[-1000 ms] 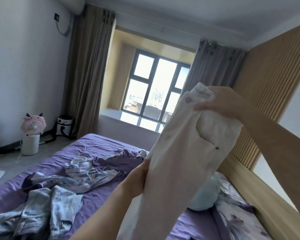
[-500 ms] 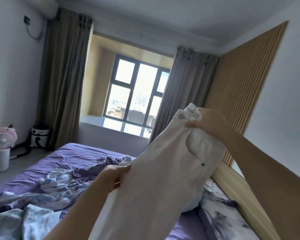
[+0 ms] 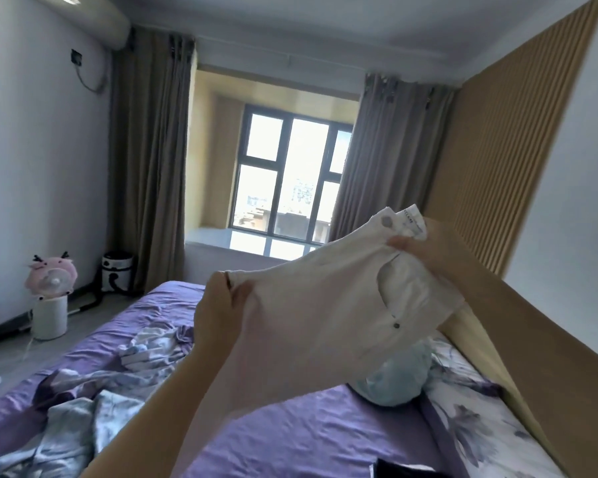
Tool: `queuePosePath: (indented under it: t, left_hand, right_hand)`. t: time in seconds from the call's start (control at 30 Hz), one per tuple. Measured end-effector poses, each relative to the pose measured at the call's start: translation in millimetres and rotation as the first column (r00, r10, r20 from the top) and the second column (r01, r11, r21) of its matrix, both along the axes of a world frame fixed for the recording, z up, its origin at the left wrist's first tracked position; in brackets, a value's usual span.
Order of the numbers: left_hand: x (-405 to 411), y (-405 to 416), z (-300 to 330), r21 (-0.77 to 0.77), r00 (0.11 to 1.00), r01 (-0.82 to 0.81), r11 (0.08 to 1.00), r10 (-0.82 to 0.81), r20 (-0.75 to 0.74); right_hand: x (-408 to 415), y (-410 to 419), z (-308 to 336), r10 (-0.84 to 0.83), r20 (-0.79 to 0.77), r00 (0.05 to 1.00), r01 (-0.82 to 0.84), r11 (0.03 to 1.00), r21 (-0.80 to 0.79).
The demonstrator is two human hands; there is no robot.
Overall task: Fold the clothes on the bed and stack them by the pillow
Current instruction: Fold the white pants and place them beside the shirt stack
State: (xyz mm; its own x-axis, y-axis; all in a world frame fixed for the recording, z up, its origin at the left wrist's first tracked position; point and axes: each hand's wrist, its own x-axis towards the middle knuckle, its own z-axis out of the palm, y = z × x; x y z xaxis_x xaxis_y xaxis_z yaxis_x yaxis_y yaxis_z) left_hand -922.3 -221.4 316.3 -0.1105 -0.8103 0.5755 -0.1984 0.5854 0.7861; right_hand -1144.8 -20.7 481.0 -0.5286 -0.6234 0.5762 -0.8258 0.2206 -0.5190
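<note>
Got the white cotton trousers point(image 3: 328, 315) up in the air over the purple-sheeted bed point(image 3: 311, 432), waistband stretched between both hands. My right hand point(image 3: 425, 251) pinches the button end, higher and toward the floral pillow point(image 3: 477, 412); my left hand point(image 3: 218, 315) grips the other corner, lower. Legs hang down toward me, so the fold probably goes along that axis.

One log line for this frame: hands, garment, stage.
left hand: grips white trousers | right hand: grips waistband | trousers: held above bed | stage: folding, unstacked
</note>
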Motion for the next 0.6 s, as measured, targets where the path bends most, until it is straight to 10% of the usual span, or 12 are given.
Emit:
queuePosePath:
  t: [0.3,0.47,0.6]
  left_hand:
    - [52,-27,-2,-0.043,0.848,0.159,0.986,-0.114,0.518]
    - [44,-46,-24,0.264,0.124,0.206,0.942,-0.292,0.948]
    - [20,-54,-118,0.466,-0.111,0.152,0.872,-0.453,0.884]
  right_hand:
    - [4,-1,-71,0.09,0.276,0.957,-0.142,0.974,0.176]
    - [-2,-14,-147,0.042,0.472,0.88,-0.232,0.907,0.35]
    - [-12,-7,-269,-0.105,0.597,0.795,-0.249,0.841,0.479]
